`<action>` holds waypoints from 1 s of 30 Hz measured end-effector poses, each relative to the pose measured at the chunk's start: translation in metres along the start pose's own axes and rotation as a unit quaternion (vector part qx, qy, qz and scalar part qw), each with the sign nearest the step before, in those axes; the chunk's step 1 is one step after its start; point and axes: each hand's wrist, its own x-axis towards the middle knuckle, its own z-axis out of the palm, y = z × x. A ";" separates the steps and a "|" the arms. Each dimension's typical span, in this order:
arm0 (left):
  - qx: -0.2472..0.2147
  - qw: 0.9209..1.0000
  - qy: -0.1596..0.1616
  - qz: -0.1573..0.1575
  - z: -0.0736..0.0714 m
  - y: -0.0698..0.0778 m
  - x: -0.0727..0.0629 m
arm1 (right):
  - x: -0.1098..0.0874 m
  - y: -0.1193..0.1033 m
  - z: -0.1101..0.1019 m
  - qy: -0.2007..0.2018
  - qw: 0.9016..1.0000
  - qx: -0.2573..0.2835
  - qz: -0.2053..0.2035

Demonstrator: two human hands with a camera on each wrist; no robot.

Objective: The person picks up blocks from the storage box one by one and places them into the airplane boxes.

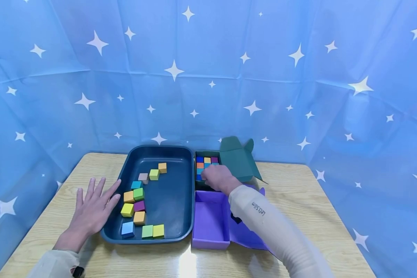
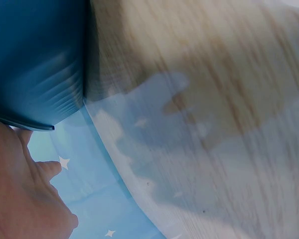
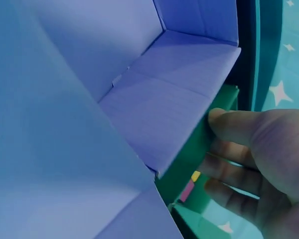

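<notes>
Fingers spread and straight, my left hand [image 1: 94, 208] lies along the left rim of the dark blue tray [image 1: 170, 197]. Colored wooden cubes sit in that tray, among them a light blue cube [image 1: 127, 229], a purple cube [image 1: 139, 206] and a pinkish cube [image 1: 143, 178]. My right hand [image 1: 220, 177] reaches down into the green box [image 3: 184, 157], where cubes stand in rows, including a dark blue cube [image 1: 199, 159]. In the right wrist view its thumb is at the box's near wall with the other fingers bent inside. I cannot tell whether a cube is between them.
An open purple box [image 1: 211, 244] stands in front of the green one, its lid folded out to the right under my right forearm. The green lid [image 1: 238, 166] lies open to the right. A blue star-patterned cloth [image 1: 208, 108] hangs behind the wooden table [image 1: 292, 185].
</notes>
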 end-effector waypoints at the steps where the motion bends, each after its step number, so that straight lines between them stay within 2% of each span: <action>1: 0.000 1.000 0.000 0.000 0.000 0.000 0.000 | -0.001 0.001 -0.001 -0.003 1.000 -0.002 -0.002; 18: -0.002 1.000 -0.005 0.000 0.000 -0.001 0.000 | -0.018 0.019 -0.013 -0.084 0.996 -0.022 0.027; 30: -0.003 1.000 -0.003 0.001 0.001 -0.002 0.000 | -0.029 0.034 -0.014 -0.091 0.995 -0.014 0.045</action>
